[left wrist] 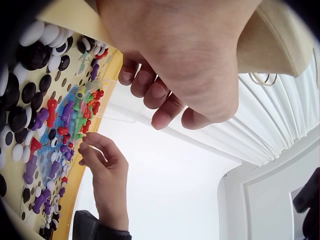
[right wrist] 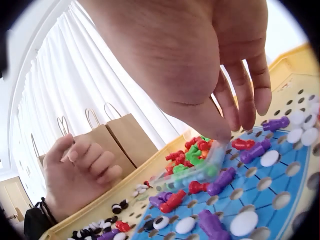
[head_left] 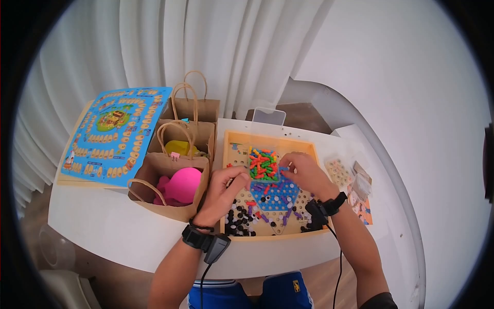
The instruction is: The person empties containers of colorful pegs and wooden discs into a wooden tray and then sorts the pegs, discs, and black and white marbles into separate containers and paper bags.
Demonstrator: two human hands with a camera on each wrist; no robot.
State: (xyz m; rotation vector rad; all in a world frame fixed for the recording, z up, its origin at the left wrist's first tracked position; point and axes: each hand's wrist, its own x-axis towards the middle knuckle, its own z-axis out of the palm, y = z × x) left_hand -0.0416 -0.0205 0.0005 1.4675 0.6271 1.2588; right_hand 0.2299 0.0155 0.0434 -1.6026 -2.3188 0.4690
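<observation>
A clear plastic box [head_left: 264, 167] of red, green, orange and blue pegs stands on a wooden game board [head_left: 272, 208] with a blue hexagon of holes. My right hand [head_left: 309, 175] reaches down at the box's right edge, thumb and index fingertips close together. In the right wrist view the thumb hides the index finger; I cannot tell if they pinch a peg. Beside the box's left side is my left hand [head_left: 229, 189], fingers loosely curled, holding nothing. Purple pegs [right wrist: 256, 150] and red pegs [right wrist: 243, 144] lie on the blue area near the right hand.
Black and white pieces [head_left: 239, 219] crowd the board's near left corner. Brown paper bags [head_left: 172, 206] line up on the left, one with a pink object [head_left: 184, 186] inside. Behind them leans a blue game sheet [head_left: 116, 134]. Small packets [head_left: 361, 185] lie at the right.
</observation>
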